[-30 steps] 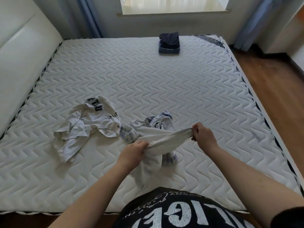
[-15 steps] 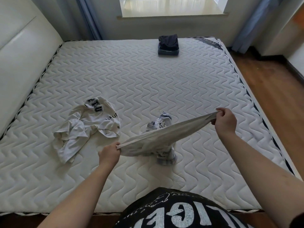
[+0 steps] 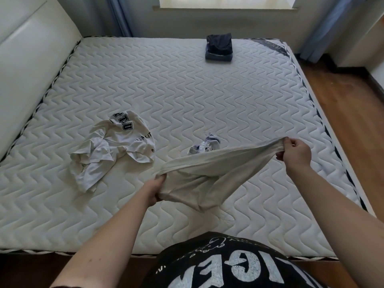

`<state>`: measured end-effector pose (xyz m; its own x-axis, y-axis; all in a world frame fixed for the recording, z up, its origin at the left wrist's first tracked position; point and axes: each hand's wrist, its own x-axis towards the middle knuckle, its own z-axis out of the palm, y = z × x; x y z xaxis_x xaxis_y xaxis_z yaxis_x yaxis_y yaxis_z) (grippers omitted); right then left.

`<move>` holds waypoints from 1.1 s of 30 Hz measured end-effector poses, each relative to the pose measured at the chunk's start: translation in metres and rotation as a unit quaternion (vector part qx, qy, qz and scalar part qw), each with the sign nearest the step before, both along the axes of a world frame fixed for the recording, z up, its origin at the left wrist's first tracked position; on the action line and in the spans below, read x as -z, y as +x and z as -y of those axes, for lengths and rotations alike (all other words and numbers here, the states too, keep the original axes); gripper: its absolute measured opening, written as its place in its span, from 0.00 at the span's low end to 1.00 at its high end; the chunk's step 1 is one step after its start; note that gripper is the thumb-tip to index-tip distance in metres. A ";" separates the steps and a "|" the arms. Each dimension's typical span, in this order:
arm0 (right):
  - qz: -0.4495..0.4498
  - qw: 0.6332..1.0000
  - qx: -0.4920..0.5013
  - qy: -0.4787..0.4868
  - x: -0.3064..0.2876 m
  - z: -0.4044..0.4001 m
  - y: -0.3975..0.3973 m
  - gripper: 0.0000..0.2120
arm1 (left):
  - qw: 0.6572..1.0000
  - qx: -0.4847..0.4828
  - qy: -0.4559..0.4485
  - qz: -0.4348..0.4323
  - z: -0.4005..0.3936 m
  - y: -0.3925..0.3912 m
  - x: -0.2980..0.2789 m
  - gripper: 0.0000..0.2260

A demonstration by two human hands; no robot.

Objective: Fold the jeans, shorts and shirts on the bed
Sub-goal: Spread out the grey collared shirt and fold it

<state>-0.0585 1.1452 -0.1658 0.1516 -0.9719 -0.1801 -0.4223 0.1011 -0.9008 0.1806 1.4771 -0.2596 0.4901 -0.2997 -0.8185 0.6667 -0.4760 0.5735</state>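
A beige garment (image 3: 209,175) hangs stretched between my two hands above the near part of the bed (image 3: 207,96). My left hand (image 3: 154,189) grips its lower left end. My right hand (image 3: 296,151) pinches its upper right end, held higher. Behind it a blue-and-white checked shirt (image 3: 204,145) lies crumpled, mostly hidden by the beige cloth. A crumpled white T-shirt with black letters (image 3: 113,146) lies to the left. A folded dark stack (image 3: 219,47), navy on top of denim, sits at the far edge.
A white padded headboard (image 3: 25,65) runs along the left side. Wooden floor (image 3: 357,113) lies to the right of the bed. A window sill and blue curtains (image 3: 324,26) stand beyond the far edge.
My hands have drawn apart, the right one up and to the right, pulling the beige garment taut and lifting it off the checked shirt. The view has tilted slightly.
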 end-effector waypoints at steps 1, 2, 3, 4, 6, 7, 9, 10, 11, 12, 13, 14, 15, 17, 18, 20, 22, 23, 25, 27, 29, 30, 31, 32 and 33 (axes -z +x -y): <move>0.011 1.000 0.002 0.008 0.000 0.000 -0.001 0.09 | 0.999 0.052 0.003 -0.002 -0.004 0.002 0.003 0.16; 0.023 1.000 0.002 0.014 0.000 0.000 -0.002 0.09 | 0.994 0.110 0.008 0.000 -0.009 0.004 0.005 0.20; 0.033 0.999 -0.001 0.019 -0.001 0.000 -0.004 0.08 | 0.986 0.167 0.016 0.005 -0.014 0.006 0.007 0.23; 0.039 0.999 -0.005 0.021 -0.002 0.001 -0.006 0.08 | 0.975 0.219 0.027 0.010 -0.019 0.007 0.009 0.25; 0.042 0.999 -0.019 0.016 -0.002 0.001 -0.010 0.06 | 0.943 0.324 0.066 0.040 -0.029 0.009 0.014 0.23; 0.039 0.999 -0.024 0.010 -0.002 0.001 -0.012 0.06 | 0.918 0.377 0.101 0.075 -0.033 0.009 0.016 0.22; 0.026 0.999 -0.028 -0.003 -0.001 0.002 -0.018 0.07 | 0.858 0.451 0.181 0.165 -0.040 0.011 0.025 0.17; 0.014 0.999 -0.030 -0.009 0.001 0.003 -0.021 0.08 | 0.834 0.465 0.219 0.202 -0.043 0.011 0.028 0.13; -0.006 0.999 -0.032 -0.015 0.003 0.004 -0.025 0.08 | 0.812 0.471 0.257 0.231 -0.046 0.012 0.031 0.11; -0.032 0.999 -0.035 -0.023 0.006 0.004 -0.028 0.08 | 0.789 0.476 0.293 0.253 -0.049 0.012 0.034 0.11; -0.059 0.997 -0.037 -0.034 0.010 0.004 -0.032 0.09 | 0.779 0.469 0.319 0.267 -0.052 0.014 0.036 0.12; -0.085 0.995 -0.038 -0.046 0.015 0.004 -0.037 0.09 | 0.785 0.445 0.328 0.279 -0.055 0.014 0.038 0.12; -0.110 0.992 -0.036 -0.057 0.020 0.004 -0.042 0.10 | 0.806 0.409 0.322 0.281 -0.056 0.015 0.039 0.10; -0.168 0.983 -0.028 -0.071 0.031 0.004 -0.052 0.11 | 0.902 0.257 0.256 0.235 -0.057 0.015 0.042 0.07; -0.193 0.979 -0.021 -0.066 0.037 0.004 -0.058 0.13 | 0.947 0.159 0.206 0.186 -0.055 0.013 0.041 0.08; -0.220 0.975 0.011 -0.035 0.048 0.005 -0.068 0.14 | 0.985 0.017 0.119 0.120 -0.049 0.013 0.039 0.07; -0.225 0.973 0.055 -0.005 0.058 0.005 -0.076 0.15 | 0.987 -0.004 0.087 0.136 -0.042 0.016 0.034 0.04; -0.222 0.972 0.076 0.005 0.061 0.005 -0.080 0.15 | 0.986 -0.002 0.077 0.145 -0.037 0.018 0.028 0.02; -0.219 0.969 0.115 0.013 0.064 0.005 -0.087 0.16 | 0.985 0.012 0.057 0.160 -0.025 0.024 0.018 0.04; -0.197 0.967 0.161 0.015 0.064 0.009 -0.093 0.17 | 0.984 0.026 0.028 0.172 -0.007 0.032 0.002 0.07; -0.155 0.967 0.203 0.019 0.059 0.016 -0.095 0.17 | 0.981 0.036 0.002 0.191 0.018 0.040 -0.014 0.07; -0.134 0.967 0.215 0.021 0.057 0.022 -0.095 0.17 | 0.978 0.042 -0.004 0.202 0.033 0.044 -0.024 0.06; -0.115 0.969 0.219 0.023 0.053 0.029 -0.095 0.16 | 0.976 0.050 -0.008 0.214 0.048 0.047 -0.034 0.06; -0.105 0.969 0.221 0.025 0.048 0.038 -0.093 0.16 | 0.972 0.060 -0.012 0.227 0.065 0.050 -0.044 0.07; -0.100 0.970 0.220 0.026 0.042 0.047 -0.092 0.16 | 0.968 0.072 -0.016 0.242 0.081 0.053 -0.055 0.08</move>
<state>-0.1501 1.0982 -0.2081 -0.3182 -0.9235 -0.2144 -0.4938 0.3545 -0.7940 0.2336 1.3962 -0.2049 0.7650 -0.4136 -0.4936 0.2457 -0.5210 0.8174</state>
